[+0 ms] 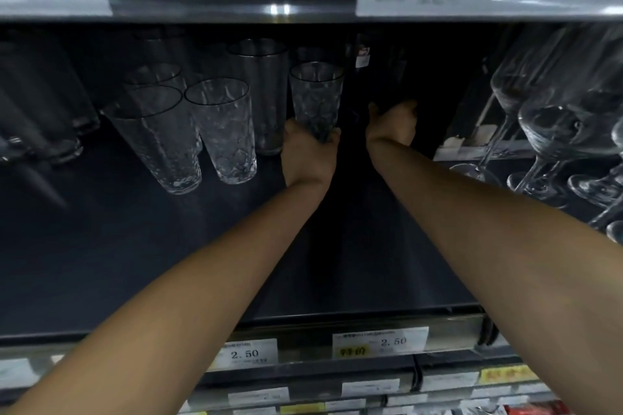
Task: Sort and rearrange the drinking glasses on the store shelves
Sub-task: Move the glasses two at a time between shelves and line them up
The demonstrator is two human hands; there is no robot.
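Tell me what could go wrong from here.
1. The left hand grips the tumbler only at its base; it could tip against the tall glass beside it.
2. The right hand works in deep shadow; whatever it touches is hard to see, so it may fumble.
3. Its forearm passes near the stemmed glasses and might knock one.

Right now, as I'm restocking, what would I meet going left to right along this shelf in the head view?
Large dimpled tumbler, patterned tumbler, tall plain glass, faceted glass gripped by the left hand, right hand deep in shadow, stemmed wine glasses.
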